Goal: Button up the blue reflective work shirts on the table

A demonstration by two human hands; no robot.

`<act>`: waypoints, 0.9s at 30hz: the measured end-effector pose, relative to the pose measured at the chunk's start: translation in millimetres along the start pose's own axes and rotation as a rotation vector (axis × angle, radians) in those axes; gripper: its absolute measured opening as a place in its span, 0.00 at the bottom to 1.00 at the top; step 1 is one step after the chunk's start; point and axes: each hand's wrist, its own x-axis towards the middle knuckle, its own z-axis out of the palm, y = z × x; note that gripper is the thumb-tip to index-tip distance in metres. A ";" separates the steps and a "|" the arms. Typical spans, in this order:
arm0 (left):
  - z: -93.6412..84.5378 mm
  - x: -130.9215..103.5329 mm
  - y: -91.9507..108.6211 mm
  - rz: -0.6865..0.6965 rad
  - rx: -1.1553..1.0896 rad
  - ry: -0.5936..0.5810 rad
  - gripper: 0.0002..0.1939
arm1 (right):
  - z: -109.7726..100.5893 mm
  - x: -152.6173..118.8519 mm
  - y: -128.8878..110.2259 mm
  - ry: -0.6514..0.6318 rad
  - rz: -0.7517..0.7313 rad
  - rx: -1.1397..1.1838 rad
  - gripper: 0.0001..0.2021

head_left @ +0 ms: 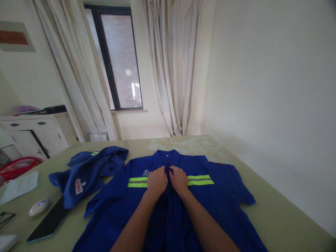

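Observation:
A blue short-sleeved work shirt (225, 196) lies spread on the table, collar toward the far side, with a yellow-green reflective band across its chest. My left hand (157, 180) grips the front edge just below the collar, fingers curled into the cloth. Close beside it, my right hand (179, 179) pinches the opposite front edge. Between the two hands the upper placket is bunched and slightly raised. Whether a button sits under the fingertips is hidden. White lettering shows on the chest by my left hand.
A second blue garment (89, 175) lies crumpled at the left. Near it are a dark tablet-like slab (49, 222), a white mouse (39, 207), a paper sheet (21, 187) and a red basket (22, 166). A wall (273, 105) borders the table's right side.

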 end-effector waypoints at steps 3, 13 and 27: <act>13.0 15.0 3.0 -0.021 -0.029 0.027 0.18 | 0.5 1.1 1.1 -0.001 -0.009 -0.006 0.13; 25.5 24.1 -14.6 -0.025 -0.218 0.049 0.16 | 3.9 6.2 0.5 -0.017 -0.022 -0.058 0.12; 27.4 28.5 -12.1 -0.151 -0.331 0.063 0.15 | 2.5 6.8 -3.8 -0.004 -0.107 -0.104 0.17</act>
